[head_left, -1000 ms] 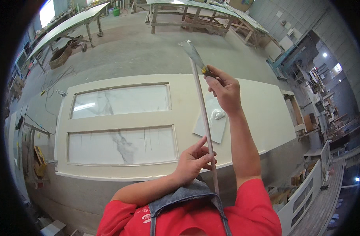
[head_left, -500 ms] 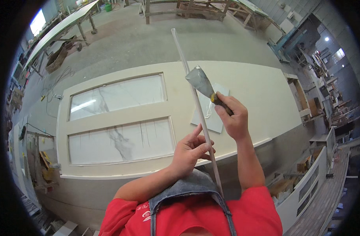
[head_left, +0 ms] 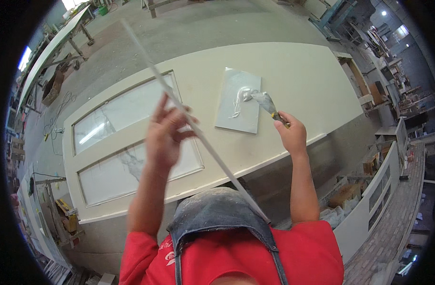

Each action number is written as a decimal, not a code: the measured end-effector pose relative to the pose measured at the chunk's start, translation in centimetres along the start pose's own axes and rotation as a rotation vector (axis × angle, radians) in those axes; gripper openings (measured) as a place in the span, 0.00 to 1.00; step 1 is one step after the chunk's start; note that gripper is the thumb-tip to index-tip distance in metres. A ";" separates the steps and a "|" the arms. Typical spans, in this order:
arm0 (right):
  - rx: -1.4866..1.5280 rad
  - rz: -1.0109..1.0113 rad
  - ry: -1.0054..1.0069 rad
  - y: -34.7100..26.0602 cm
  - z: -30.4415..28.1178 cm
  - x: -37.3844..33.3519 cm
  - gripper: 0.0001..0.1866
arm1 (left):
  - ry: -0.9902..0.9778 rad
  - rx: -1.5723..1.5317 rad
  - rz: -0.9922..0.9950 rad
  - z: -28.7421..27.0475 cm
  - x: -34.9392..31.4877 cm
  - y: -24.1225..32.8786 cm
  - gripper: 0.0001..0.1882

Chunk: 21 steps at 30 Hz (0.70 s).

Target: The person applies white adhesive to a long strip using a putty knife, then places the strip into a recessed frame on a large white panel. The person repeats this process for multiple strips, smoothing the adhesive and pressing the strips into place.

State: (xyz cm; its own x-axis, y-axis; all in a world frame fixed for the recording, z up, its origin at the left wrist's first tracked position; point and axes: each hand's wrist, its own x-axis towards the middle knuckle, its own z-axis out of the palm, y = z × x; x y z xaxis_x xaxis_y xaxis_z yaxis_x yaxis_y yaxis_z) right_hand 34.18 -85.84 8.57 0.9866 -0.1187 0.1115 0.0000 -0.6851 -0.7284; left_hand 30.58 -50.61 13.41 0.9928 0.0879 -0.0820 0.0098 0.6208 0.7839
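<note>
Cream door [head_left: 303, 80] lies flat. Long strip [head_left: 222, 164] slants above it; left hand [head_left: 165, 133] blurred at strip, cannot tell whether closed. Pale board [head_left: 246, 121] rests on door. Right hand [head_left: 293, 133] clamped on scraper [head_left: 266, 103], blade at white paste [head_left: 246, 94].

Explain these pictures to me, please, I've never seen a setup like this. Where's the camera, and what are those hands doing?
There's no machine here: these are a person's bare hands. Every picture comes from a wide camera on that person's head, looking down, so straight edges look bent. In front lies a large cream panel with two marble-patterned insets. On it rests a grey board with whitish paste. The right hand holds a putty knife, its blade beside the paste. The left hand, blurred, is at a long thin strip; its exact grip isn't clear.
</note>
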 end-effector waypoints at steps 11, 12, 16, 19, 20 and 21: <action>-0.342 0.018 -0.080 1.6 8.4 3.2 0.18 | 0.006 0.178 0.074 -4.8 4.0 5.7 0.29; -0.391 0.015 -0.116 1.4 8.5 3.0 0.17 | 0.007 0.168 0.064 -4.8 3.7 5.2 0.29; -0.594 0.020 -0.328 0.4 7.5 2.1 0.16 | -0.012 0.100 0.035 -5.1 2.7 3.8 0.28; -0.673 -0.023 -0.489 -1.7 4.3 1.3 0.12 | -0.023 0.096 0.031 -5.0 2.3 3.0 0.33; -0.716 0.010 -0.515 -2.6 2.6 1.5 0.12 | -0.049 0.080 0.007 -4.0 2.2 2.7 0.35; -0.765 0.058 -0.529 -3.2 0.7 1.7 0.13 | -0.089 0.057 -0.012 -2.7 2.5 2.2 0.36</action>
State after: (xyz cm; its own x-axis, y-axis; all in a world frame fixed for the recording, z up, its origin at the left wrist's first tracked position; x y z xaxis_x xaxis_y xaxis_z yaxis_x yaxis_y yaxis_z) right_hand 35.94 -83.32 10.60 0.9277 0.0461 -0.3704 0.0262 -0.9979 -0.0586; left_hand 32.73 -46.93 13.27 0.9992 0.0094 -0.0387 0.0263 0.5755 0.8174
